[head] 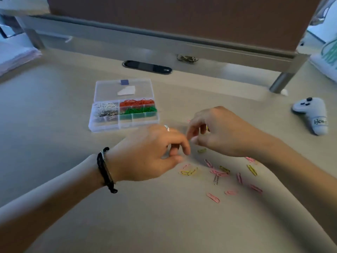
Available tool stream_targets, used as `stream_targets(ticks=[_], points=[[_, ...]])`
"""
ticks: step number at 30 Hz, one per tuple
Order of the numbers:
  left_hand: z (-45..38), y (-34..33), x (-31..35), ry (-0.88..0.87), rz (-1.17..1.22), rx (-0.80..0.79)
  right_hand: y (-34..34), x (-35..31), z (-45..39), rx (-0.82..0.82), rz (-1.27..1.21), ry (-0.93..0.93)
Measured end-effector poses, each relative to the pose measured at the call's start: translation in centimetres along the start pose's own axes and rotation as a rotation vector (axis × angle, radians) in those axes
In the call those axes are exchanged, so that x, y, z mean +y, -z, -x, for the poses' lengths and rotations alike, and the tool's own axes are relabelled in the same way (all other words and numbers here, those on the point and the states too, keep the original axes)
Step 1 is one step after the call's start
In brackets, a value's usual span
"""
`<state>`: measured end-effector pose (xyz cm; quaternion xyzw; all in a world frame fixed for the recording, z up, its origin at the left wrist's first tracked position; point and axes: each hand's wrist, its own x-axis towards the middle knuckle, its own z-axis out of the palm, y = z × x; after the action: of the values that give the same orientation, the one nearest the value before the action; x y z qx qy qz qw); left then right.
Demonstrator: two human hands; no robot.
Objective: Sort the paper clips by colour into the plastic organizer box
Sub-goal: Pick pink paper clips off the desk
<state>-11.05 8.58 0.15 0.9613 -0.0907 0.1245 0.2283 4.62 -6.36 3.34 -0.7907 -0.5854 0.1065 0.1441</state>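
The clear plastic organizer box (pixel 109 127) lies open on the desk, its lid flipped back. Its compartments hold white and silver clips (pixel 106 110), red clips (pixel 136 102) and green clips (pixel 138 110). Several loose pink clips (pixel 213 197) and yellow clips (pixel 252 169) plus one silver clip (pixel 216 179) are scattered to the right of the box, nearer me. My left hand (pixel 151 152) hovers over their left edge with fingers curled and thumb near the fingertips; nothing shows inside it. My right hand (pixel 220 132) is just above the pile, fingers curled, with a bit of yellow clip (pixel 207 127) showing between them.
A white game controller (pixel 311 114) lies at the right. A dark cable slot (pixel 147 66) and a bunch of dark clips (pixel 187 58) sit at the desk's back by the partition rail. Papers (pixel 16 55) lie far left.
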Motion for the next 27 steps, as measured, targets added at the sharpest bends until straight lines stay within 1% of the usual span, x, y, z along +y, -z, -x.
stream_targets(ticks=[2,6,11,14,17,19,23,25,27], points=[[-0.2,-0.9,1.1,-0.012,-0.040,-0.059,0.3,0.8,3.0,-0.026,0.020,-0.061],[-0.7,-3.0,3.0,0.051,-0.104,-0.074,0.3,1.5,6.8,-0.057,-0.007,-0.162],[-2.1,-6.0,6.9,0.114,-0.259,0.015,0.7,2.7,9.2,0.031,0.049,-0.320],[-2.8,-6.8,7.7,0.130,-0.407,0.016,0.8,3.2,10.2,0.053,0.058,-0.377],[-3.4,-6.8,8.6,0.117,-0.582,-0.151,0.6,3.7,10.8,0.043,0.058,-0.412],[-3.6,-6.8,8.8,0.087,-0.643,-0.185,0.4,4.0,11.0,0.033,0.058,-0.428],[-3.4,-7.0,9.1,-0.018,-0.714,-0.226,0.3,3.6,11.2,0.004,0.081,-0.433],[-3.5,-7.4,8.7,-0.047,-0.706,-0.220,0.0,2.7,11.0,-0.018,0.172,-0.432],[-3.7,-7.3,7.9,-0.088,-0.688,-0.182,-0.2,1.6,10.6,-0.034,0.323,-0.427]])
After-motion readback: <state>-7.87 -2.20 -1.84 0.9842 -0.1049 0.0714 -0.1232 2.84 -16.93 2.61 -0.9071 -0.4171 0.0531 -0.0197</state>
